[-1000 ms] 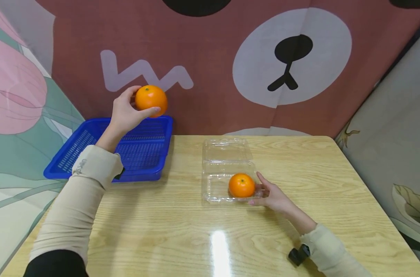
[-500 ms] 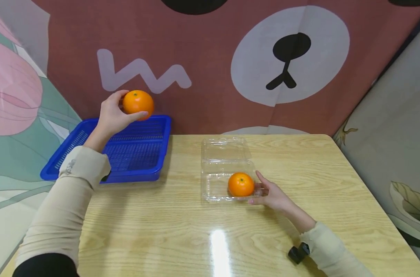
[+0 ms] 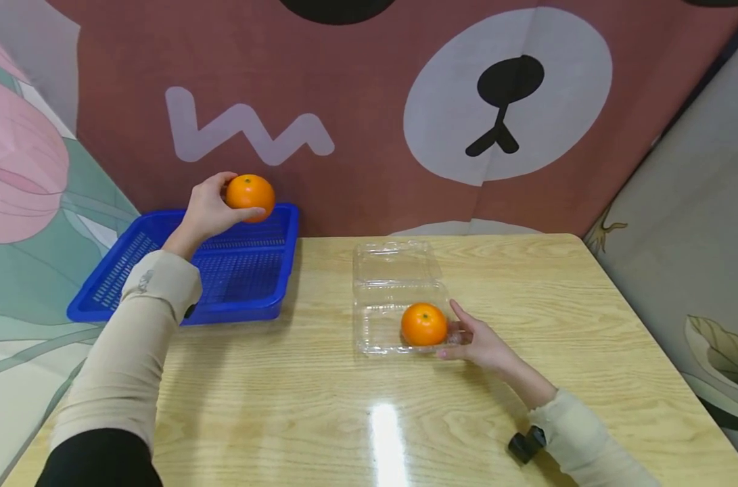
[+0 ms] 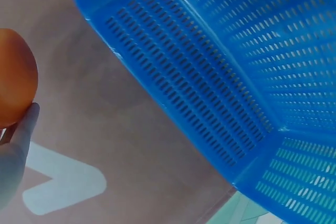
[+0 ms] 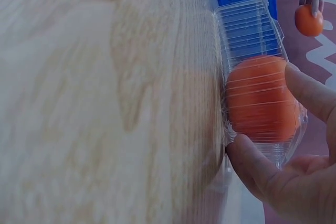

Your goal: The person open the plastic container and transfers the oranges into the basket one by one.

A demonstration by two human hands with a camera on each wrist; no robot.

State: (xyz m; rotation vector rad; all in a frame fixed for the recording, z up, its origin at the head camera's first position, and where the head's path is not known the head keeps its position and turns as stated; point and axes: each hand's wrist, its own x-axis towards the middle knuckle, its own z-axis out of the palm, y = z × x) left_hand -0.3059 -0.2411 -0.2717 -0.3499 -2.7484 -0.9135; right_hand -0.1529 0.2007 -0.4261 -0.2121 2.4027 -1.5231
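My left hand holds an orange between thumb and fingers, up over the back part of a blue plastic basket. At the left wrist view's edge, that orange is partly cut off, apart from the basket's rim. A clear plastic clamshell box lies on the table with its lid folded back. In the right half of its base sits a second orange. My right hand grips the box's right end, thumb and fingers spread around it in the right wrist view.
The wooden table carries the basket at left and the box near the middle. Behind it hangs a brown cloth with a bear face. A dark wrist camera sits under the right sleeve.
My left hand has moved left, then slightly back right, and lowered with the orange over the basket. My right hand and the box have stayed put.
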